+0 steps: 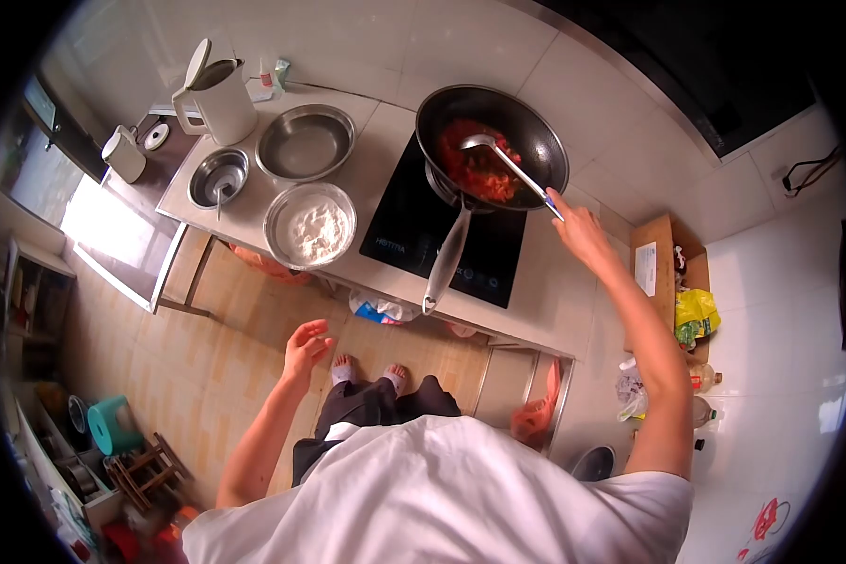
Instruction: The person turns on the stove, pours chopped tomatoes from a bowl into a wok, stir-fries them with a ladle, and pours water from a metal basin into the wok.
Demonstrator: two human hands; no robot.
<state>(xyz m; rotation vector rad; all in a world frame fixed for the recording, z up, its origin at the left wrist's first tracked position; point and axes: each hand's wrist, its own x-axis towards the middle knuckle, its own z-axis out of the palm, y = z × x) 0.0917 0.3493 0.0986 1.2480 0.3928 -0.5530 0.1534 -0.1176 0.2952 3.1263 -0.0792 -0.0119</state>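
Note:
My right hand [581,231] is closed round the handle of a metal ladle [514,166]. The ladle's bowl rests in red, chunky food [487,180], which looks like tomato, inside a dark wok [547,150]. The wok sits on a black induction cooktop [395,226], its long handle [449,254] pointing toward me. Away from the counter, in front of my body, my left hand [307,350] hangs in the air with loosely bent fingers apart and nothing in it. A metal bowl of white flour [316,231] stands left of the cooktop.
Left on the counter are an empty metal basin [305,141], a small metal bowl [218,179] with a spoon, and a white kettle [226,103] with its lid up. A cardboard box [663,273] and bottles [704,378] stand at right. A range hood [724,66] overhangs the upper right.

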